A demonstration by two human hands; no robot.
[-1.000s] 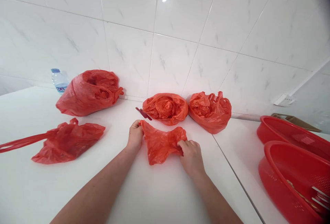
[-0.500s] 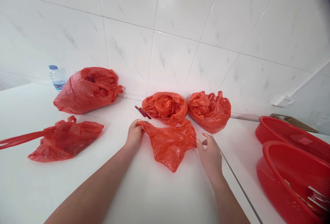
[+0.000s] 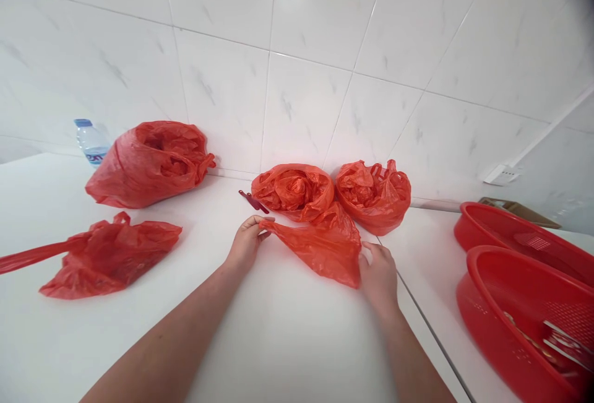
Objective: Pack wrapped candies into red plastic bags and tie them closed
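Between my two hands a thin red plastic bag (image 3: 325,248) is stretched out over the white table. My left hand (image 3: 248,239) pinches its left corner. At its right edge, my right hand (image 3: 378,270) has thumb and fingers closed on the plastic; the fingertips are partly hidden. Just behind the bag sit two bundled red plastic bags, one in the middle (image 3: 294,189) and one to the right (image 3: 375,195). The stretched bag's far edge touches or overlaps the middle bundle. Dark red small knives or similar slim tools (image 3: 253,201) lie beside that bundle, near my left hand.
A large full red bag (image 3: 143,164) and a water bottle (image 3: 91,143) stand at the back left. A flatter red bag (image 3: 111,254) lies in front of them. Two red plastic baskets (image 3: 477,291) are at the right, past a table seam (image 3: 427,310). A tiled wall closes the back.
The bag has been pulled tauter between my hands; its lower point has swung from the middle to the right, beside my right hand. My right hand has closed on its edge.
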